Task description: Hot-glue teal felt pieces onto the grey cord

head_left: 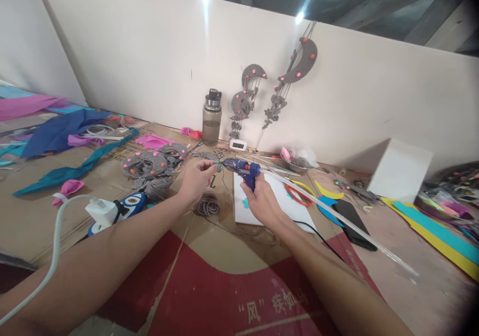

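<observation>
My right hand (262, 199) grips a blue hot glue gun (245, 169), and a long clear glue stick (337, 216) sticks out of its back toward the lower right. The gun's nozzle points left at the fingertips of my left hand (196, 179). Those fingers pinch a small teal piece (218, 165) right at the nozzle. A thin grey cord hangs down from it toward a coil of grey yarn (208, 205) on the cardboard. Under the gun lies a white board (245, 216) with a small turquoise shape on it.
A water bottle (212, 119) and a small digital clock (238, 145) stand by the wall, where grey moon hangings (299, 64) hang. A phone (354, 224) lies right, a power strip (130, 204) with a white plug left. Coloured felt (67, 131) covers the far left.
</observation>
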A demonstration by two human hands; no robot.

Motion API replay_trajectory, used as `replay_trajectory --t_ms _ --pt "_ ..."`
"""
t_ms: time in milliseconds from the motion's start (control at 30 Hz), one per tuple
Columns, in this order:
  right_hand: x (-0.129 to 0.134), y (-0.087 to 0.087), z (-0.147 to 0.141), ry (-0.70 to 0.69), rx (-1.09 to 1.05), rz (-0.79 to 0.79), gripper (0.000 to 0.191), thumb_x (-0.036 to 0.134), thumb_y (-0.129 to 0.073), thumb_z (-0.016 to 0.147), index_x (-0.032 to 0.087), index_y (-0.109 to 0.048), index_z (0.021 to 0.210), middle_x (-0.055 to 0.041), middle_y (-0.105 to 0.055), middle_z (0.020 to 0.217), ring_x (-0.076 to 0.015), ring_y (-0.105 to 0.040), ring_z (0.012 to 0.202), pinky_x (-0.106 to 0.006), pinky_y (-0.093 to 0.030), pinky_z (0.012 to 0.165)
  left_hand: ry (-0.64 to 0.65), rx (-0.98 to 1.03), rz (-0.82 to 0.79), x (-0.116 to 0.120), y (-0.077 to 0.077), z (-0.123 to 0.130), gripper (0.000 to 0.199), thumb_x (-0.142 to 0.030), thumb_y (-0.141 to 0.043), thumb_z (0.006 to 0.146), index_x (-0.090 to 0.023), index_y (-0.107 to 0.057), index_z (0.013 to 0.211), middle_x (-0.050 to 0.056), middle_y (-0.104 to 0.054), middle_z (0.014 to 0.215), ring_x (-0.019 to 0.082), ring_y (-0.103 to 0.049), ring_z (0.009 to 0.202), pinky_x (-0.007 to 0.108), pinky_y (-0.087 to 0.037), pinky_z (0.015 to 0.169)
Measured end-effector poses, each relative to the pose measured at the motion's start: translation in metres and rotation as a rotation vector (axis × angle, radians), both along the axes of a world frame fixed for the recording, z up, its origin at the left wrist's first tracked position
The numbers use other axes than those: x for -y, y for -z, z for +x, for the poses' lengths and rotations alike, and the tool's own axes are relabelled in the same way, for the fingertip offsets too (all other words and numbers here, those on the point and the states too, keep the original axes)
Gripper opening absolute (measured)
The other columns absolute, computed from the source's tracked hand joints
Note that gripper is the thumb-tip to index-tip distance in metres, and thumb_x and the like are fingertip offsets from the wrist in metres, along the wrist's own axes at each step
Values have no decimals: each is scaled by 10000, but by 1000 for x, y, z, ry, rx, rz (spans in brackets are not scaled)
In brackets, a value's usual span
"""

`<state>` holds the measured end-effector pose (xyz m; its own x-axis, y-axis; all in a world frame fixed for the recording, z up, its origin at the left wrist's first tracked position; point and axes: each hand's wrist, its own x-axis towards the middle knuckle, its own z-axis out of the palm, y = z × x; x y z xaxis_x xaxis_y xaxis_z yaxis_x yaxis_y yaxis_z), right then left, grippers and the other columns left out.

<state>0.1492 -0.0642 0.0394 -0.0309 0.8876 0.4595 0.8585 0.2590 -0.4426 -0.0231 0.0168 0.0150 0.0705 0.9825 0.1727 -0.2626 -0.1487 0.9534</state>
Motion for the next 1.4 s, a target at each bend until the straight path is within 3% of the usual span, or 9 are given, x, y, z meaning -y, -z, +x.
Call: replay_trajectory --t_ms 600,733,933,1067,1300,1400 --pt "4 -3 -4 -9 105 13 350 273 -402 875 157 -450 1201 -153 -597 1100 -255 -589 961 -384 -448 827 18 55 -31 -1 1 0 283 -348 -731 618 -135 -560 693 -69 -403 495 23 -296 401 160 -191 381" --pt "2 -3 -1 -3 -25 6 330 294 -423 859 143 -456 1150 -145 -610 1009 -252 -585 901 -391 -453 791 22 107 -111 -2 0 0 300 -315 -759 584 -136 -537 681 -70 -410 509 22 -318 406 152 -174 371" --pt "-11 9 6 -107 -450 -72 247 321 -492 802 193 -470 1012 -11 -569 817 -137 -520 661 -277 -456 605 95 137 -166 -1 -2 0 299 -283 -765 575 -134 -520 658 -71 -404 509 16 -305 397 142 -158 355" --pt "-14 13 7 -112 -578 -135 247 326 -515 776 207 -464 987 20 -524 774 -108 -459 591 -243 -426 539 119 133 -170 0 -1 0 282 -273 -754 590 -136 -513 647 -70 -399 493 19 -293 394 140 -164 351" --pt "-13 11 8 -86 -512 -122 229 315 -513 778 206 -473 976 14 -533 765 -116 -482 602 -253 -432 559 111 120 -138 0 -1 1 279 -277 -750 597 -145 -510 651 -71 -406 503 23 -299 404 147 -165 360" --pt "-12 8 8 -67 -394 -94 236 296 -499 796 198 -475 1009 -18 -574 843 -147 -538 711 -287 -453 649 88 113 -140 1 -2 1 278 -276 -750 588 -147 -513 658 -73 -405 507 26 -306 411 153 -165 367"
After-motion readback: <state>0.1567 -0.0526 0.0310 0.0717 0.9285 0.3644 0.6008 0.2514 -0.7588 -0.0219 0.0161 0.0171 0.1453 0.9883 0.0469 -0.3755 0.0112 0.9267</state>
